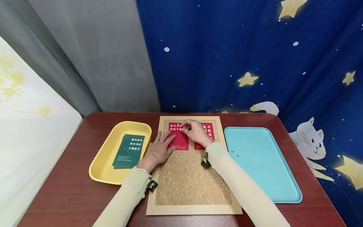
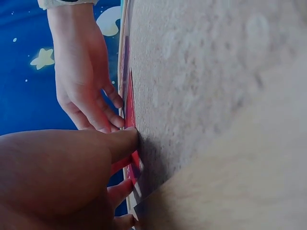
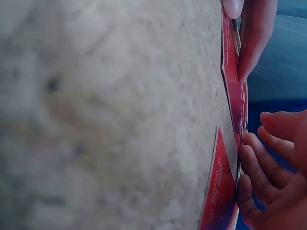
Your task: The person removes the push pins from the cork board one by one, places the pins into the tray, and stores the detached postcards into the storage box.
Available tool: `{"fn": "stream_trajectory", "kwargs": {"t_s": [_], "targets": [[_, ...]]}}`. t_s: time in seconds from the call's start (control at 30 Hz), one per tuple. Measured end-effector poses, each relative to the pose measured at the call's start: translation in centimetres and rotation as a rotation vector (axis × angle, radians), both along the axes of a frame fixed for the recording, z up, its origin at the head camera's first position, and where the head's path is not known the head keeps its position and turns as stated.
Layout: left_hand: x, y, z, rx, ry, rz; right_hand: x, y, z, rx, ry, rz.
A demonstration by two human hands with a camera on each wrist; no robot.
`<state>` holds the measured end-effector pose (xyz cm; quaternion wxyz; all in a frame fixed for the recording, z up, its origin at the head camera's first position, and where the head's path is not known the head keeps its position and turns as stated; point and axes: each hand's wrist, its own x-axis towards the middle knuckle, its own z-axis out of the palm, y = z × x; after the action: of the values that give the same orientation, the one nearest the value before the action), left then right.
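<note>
A red card (image 1: 181, 142) with white lettering lies near the top left of a wood-framed corkboard (image 1: 194, 179). My left hand (image 1: 157, 153) rests on its left side with fingers spread, thumb toward the lower edge. Over the card's upper right is my right hand (image 1: 196, 132), fingers loosely bent and nothing seen between them. A small pin (image 1: 178, 125) shows at the card's top, just left of those fingertips. The right wrist view has the right fingers (image 3: 261, 177) at the card's edge. A second red card (image 1: 210, 130) beside it is partly hidden by my right hand.
Left of the board stands a yellow tray (image 1: 97, 164) with dark green lettered cards (image 1: 129, 153) stacked in it. To the right lies a light blue tray (image 1: 261, 164) holding a couple of tiny pins (image 1: 238, 155). Curtains hang behind the table's far edge.
</note>
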<state>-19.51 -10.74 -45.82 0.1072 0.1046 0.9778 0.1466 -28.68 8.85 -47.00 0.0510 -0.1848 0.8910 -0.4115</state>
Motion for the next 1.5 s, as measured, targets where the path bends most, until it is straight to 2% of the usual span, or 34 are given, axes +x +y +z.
{"fn": "stream_trajectory", "kwargs": {"t_s": [0.6, 0.83, 1.5], "targets": [[-0.2, -0.1, -0.3, 0.004, -0.013, 0.005, -1.2, -1.1, 0.2, 0.035, -0.017, -0.005], [-0.1, -0.2, 0.0, -0.004, -0.014, 0.002, -1.5, -1.5, 0.2, 0.031, -0.006, 0.006], [-0.1, 0.0, 0.1, 0.009, -0.018, 0.012, -1.8, -2.0, -0.2, 0.131, 0.03, -0.001]]}}
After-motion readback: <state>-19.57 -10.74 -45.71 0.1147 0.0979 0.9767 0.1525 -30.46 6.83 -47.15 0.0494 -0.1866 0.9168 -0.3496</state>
